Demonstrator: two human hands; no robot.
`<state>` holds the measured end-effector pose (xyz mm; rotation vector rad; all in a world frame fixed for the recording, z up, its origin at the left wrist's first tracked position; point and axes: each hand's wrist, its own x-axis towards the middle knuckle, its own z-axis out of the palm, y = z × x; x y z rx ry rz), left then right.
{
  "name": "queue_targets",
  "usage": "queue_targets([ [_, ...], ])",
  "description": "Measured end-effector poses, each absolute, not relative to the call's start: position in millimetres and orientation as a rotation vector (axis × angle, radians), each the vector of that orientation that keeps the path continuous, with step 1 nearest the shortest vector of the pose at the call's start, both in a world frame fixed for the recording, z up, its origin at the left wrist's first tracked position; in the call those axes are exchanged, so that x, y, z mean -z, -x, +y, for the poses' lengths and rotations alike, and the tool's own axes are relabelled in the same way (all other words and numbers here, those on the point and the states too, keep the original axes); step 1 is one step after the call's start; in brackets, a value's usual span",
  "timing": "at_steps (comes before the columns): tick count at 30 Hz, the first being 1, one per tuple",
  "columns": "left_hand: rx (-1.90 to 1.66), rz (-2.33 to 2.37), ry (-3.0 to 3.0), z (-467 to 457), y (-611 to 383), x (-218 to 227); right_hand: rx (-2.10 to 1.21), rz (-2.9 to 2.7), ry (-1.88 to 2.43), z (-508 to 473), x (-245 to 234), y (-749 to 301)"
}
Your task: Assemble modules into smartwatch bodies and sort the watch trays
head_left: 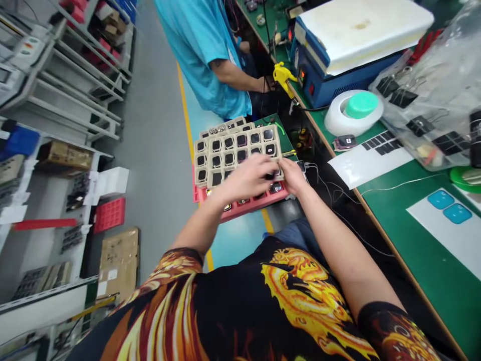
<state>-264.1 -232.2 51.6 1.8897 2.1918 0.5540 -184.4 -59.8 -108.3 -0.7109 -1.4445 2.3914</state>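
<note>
Beige tray (277, 136) of square-faced units (270, 149) is propped above a red tray (255, 204), with both hands at its near right part.
The cells are covered by the curled left hand (250, 175); whether a unit is pinched cannot be told. The right edge is met by the right hand (295, 176), its clasp unclear. The tray is judged light and stiff, best held by opposite rims and kept level; the glossy faces, probably slippery and easily scratched, are better gripped by their side frames.

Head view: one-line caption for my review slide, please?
Left hand over a beige tray of square watch-like devices, right hand at its edge, a red tray showing below.
</note>
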Motion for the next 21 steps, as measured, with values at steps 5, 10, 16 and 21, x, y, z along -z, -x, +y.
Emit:
queue_targets([
  [5, -0.394, 2.602, -1.427, -334.8, 335.9, -28.5, -2.439, -1.329, 0.707, -62.0, 106.0, 188.1],
  [10, -0.358, 2.622, -1.275, -371.5, 351.6, -8.0, -2.441, -1.318, 0.73, -61.5, 101.8, 189.1],
  [16, -0.421, 2.582, -1.169, -375.4, 354.4, -5.3, -2.421, -1.337, 0.762, -61.5, 98.0, 189.5],
  [21, -0.321, 2.599, -1.248, -374.5, 353.3, -6.2, -2.399, -1.375, 0.776, -61.4, 101.2, 188.8],
])
